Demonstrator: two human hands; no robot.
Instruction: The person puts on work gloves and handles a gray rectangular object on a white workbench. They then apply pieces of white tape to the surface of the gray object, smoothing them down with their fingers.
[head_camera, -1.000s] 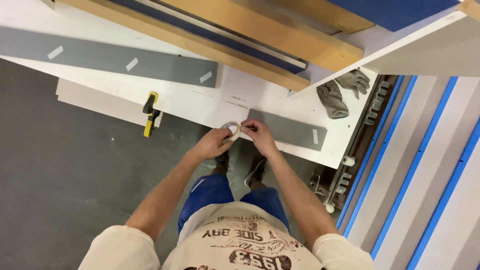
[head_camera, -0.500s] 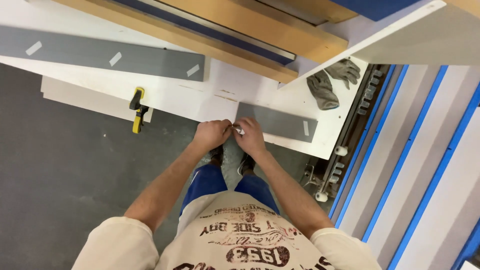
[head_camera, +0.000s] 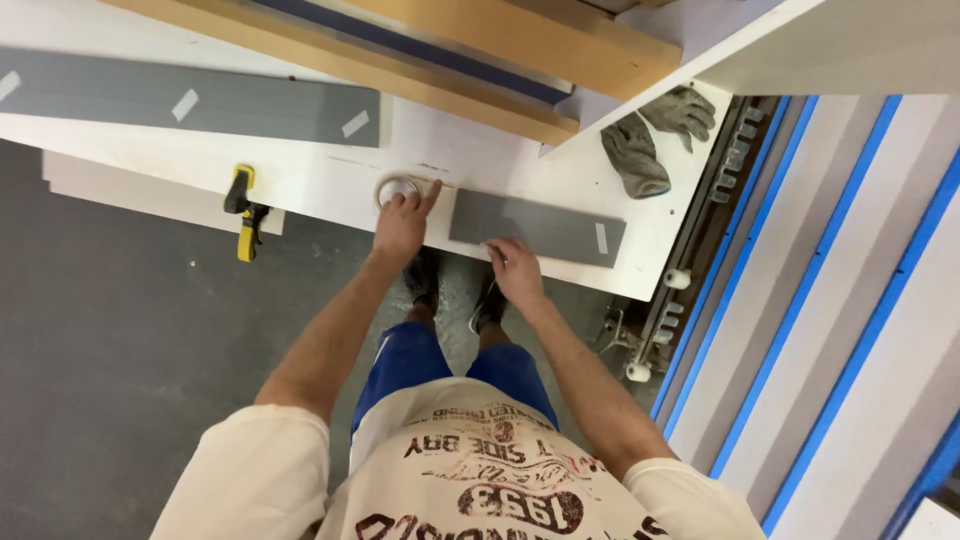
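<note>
Head camera, looking straight down: nearest is the person's cream printed T-shirt (head_camera: 470, 480) and blue shorts (head_camera: 440, 365), with dark shoes (head_camera: 455, 290) on the grey floor (head_camera: 120, 350) just below the counter edge. Both bare forearms reach forward to the white counter (head_camera: 330, 185).

The left hand (head_camera: 400, 225) lies over the near side of a roll of masking tape (head_camera: 397, 187) that sits flat on the counter; its fingers are spread loosely, with the fingertips on the roll and the forefinger stretched out past its right side. It rests on the roll rather than gripping it. The right hand (head_camera: 517, 272) is at the counter's near edge, fingers curled narrow, fingertips pressed at the lower edge of a short grey strip (head_camera: 535, 227) just right of the roll; whether a bit of tape is under them cannot be told. A small pale tape tab (head_camera: 600, 238) is stuck near the strip's right end.

Left of the hands, a yellow and black clamp (head_camera: 243, 210) grips the counter edge. Farther back lies a long grey strip (head_camera: 190, 98) with several pale tape tabs across it. To the right, a pair of grey work gloves (head_camera: 655, 135) lies crumpled near the counter's corner. Beyond, wooden boards (head_camera: 480, 50) with a blue edge run across the top, and blue-edged pale panels (head_camera: 850, 300) fill the right side.
</note>
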